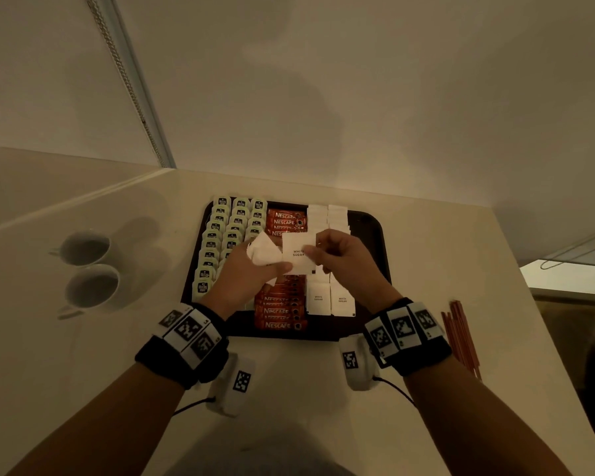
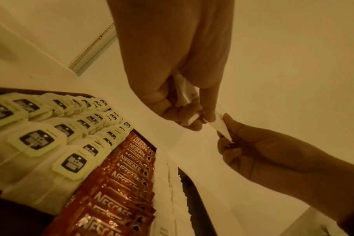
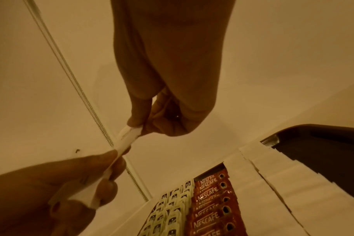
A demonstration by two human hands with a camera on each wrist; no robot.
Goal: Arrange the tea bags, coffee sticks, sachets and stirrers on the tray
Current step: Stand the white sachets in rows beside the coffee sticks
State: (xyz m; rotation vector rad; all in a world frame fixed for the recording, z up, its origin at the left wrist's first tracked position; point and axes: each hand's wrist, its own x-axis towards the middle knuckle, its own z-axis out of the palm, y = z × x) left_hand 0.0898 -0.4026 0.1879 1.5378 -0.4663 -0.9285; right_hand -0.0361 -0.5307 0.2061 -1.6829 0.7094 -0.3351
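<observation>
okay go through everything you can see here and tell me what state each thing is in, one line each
Tea bags: laid in rows at the tray's left.
Coffee sticks: stacked in the middle column.
Sugar sachets: in two columns, right of the sticks.
Held sachet: pinched by both hands above the tray.
Left hand: also grips spare sachets.
Right hand: pinching.
Stirrers: off the tray, on the counter.
Cups: apparently empty.

Cream counter (image 1: 409,255), lower half of frame. Plain pale wall (image 1: 358,80) above. Beaded cord (image 1: 124,80), upper left. Two white cups (image 1: 90,269), left. Dim, warm light.
</observation>
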